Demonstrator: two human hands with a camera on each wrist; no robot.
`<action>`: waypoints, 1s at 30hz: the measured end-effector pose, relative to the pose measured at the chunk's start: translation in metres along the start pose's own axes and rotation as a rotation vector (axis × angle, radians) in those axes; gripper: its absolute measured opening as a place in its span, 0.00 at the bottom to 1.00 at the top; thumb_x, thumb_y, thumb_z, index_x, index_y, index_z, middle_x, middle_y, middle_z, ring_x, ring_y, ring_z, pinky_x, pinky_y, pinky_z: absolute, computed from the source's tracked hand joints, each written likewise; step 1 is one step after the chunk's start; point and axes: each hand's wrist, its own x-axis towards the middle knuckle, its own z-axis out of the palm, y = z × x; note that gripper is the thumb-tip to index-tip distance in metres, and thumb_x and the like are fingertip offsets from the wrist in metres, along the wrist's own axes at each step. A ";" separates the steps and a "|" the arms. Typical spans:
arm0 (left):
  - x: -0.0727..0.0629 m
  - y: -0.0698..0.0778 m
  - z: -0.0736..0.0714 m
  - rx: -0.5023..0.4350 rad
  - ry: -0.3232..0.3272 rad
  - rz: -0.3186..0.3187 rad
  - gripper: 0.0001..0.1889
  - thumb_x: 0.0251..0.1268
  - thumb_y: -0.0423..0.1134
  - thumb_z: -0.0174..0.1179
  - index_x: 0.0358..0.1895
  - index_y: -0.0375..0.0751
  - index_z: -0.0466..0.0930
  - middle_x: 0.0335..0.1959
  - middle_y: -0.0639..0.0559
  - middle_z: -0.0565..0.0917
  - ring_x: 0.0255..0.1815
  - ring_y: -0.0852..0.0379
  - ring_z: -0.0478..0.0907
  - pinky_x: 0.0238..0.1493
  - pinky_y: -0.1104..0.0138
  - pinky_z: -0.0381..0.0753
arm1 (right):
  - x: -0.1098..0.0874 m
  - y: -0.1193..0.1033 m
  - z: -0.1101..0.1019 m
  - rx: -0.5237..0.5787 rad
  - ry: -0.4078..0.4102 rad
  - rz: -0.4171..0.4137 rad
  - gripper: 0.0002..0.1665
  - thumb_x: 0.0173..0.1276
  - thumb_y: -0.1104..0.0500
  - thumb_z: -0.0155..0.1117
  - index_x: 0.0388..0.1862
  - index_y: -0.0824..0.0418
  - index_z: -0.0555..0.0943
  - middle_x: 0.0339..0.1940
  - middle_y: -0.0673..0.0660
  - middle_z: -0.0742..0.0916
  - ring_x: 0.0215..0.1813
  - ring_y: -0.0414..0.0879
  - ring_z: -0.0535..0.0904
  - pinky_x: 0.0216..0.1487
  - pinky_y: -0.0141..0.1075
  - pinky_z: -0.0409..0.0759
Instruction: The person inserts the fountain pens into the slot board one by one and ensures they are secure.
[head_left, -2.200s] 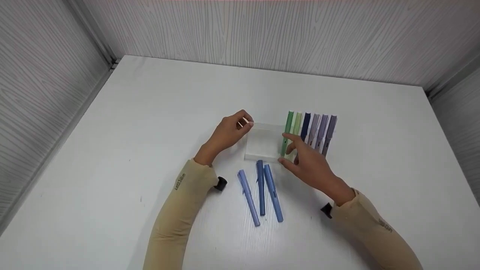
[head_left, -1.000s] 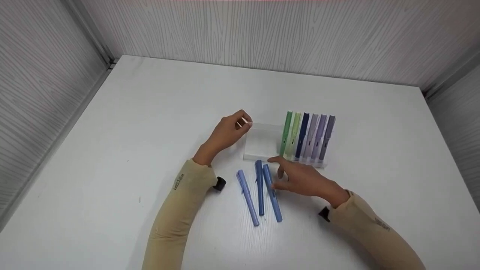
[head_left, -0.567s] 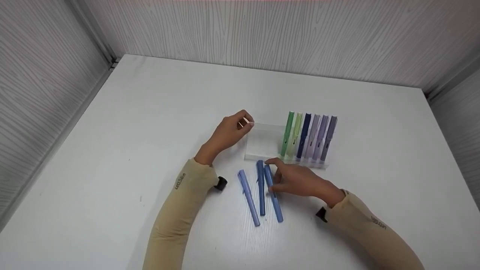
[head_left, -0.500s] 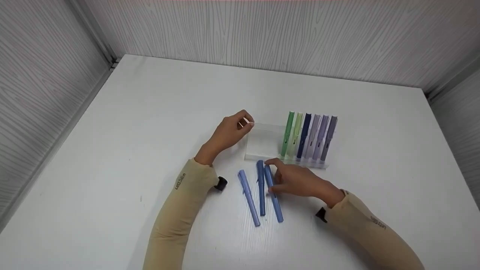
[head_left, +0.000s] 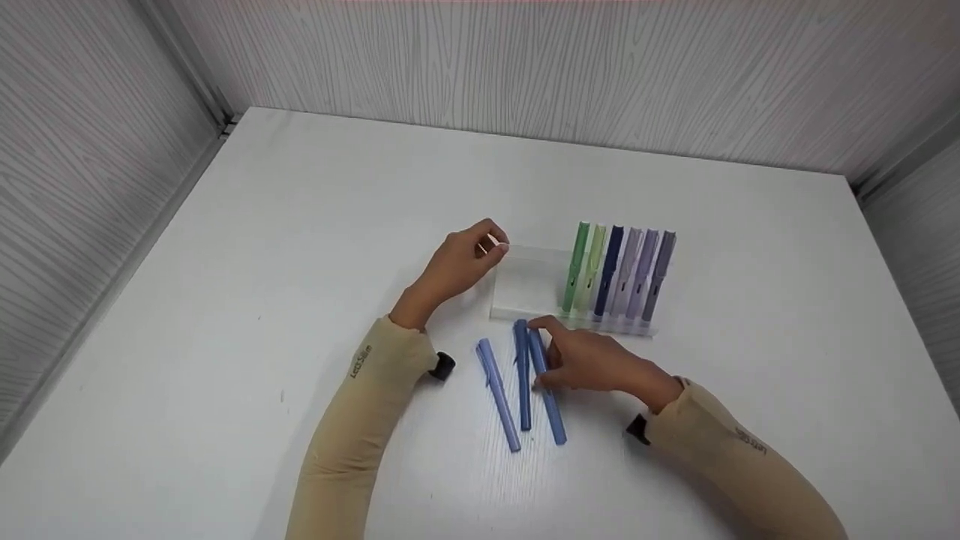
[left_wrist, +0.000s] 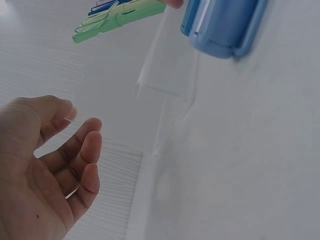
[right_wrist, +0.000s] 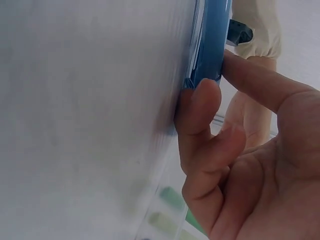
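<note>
A clear pen stand point(head_left: 527, 289) holds several capped pens in a row on its right half, from a green pen point(head_left: 576, 266) to a grey-purple pen point(head_left: 660, 274). My left hand point(head_left: 454, 262) pinches the stand's upper left corner between thumb and forefinger. In front of the stand my right hand point(head_left: 596, 360) grips a medium blue pen point(head_left: 553, 416), thumb on one side and fingertips on the other; in the right wrist view this blue pen point(right_wrist: 212, 40) lies between them. Just left of it lie a darker blue pen point(head_left: 523, 390) and a lavender-blue pen point(head_left: 501, 405).
The stand's left half has a bare sloping panel. Both hands work over a white table point(head_left: 337, 187) walled by pale wood-grain panels point(head_left: 525, 67). Black wrist cameras point(head_left: 444, 366) stick out under the beige sleeves point(head_left: 345, 435).
My right hand has come down and left from the standing green pen to the medium blue pen and closed its fingers on it. The left hand stays at the stand's corner.
</note>
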 end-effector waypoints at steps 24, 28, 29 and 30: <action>0.001 -0.002 0.002 0.009 0.004 0.007 0.10 0.73 0.45 0.52 0.48 0.45 0.76 0.39 0.47 0.85 0.35 0.53 0.79 0.39 0.63 0.76 | -0.001 0.011 -0.007 -0.010 -0.066 -0.035 0.49 0.57 0.49 0.75 0.73 0.49 0.58 0.35 0.52 0.81 0.36 0.44 0.75 0.39 0.36 0.75; 0.001 -0.002 0.001 0.011 0.003 0.003 0.10 0.73 0.46 0.52 0.48 0.45 0.76 0.39 0.47 0.84 0.35 0.53 0.78 0.38 0.64 0.76 | -0.001 0.017 -0.014 0.025 -0.134 -0.086 0.48 0.60 0.51 0.72 0.73 0.50 0.56 0.41 0.54 0.81 0.40 0.45 0.75 0.44 0.37 0.77; 0.001 -0.002 0.001 0.013 0.004 0.005 0.10 0.73 0.46 0.52 0.48 0.45 0.76 0.39 0.47 0.84 0.35 0.54 0.78 0.38 0.64 0.75 | -0.001 0.018 -0.016 0.030 -0.147 -0.098 0.47 0.61 0.53 0.71 0.73 0.50 0.56 0.42 0.54 0.81 0.40 0.45 0.75 0.44 0.37 0.77; 0.001 -0.002 0.001 0.012 0.003 0.006 0.10 0.73 0.46 0.52 0.48 0.45 0.76 0.39 0.47 0.84 0.35 0.54 0.78 0.38 0.64 0.75 | -0.001 0.018 -0.017 0.034 -0.158 -0.111 0.46 0.62 0.54 0.70 0.74 0.51 0.56 0.42 0.55 0.81 0.40 0.45 0.75 0.44 0.37 0.76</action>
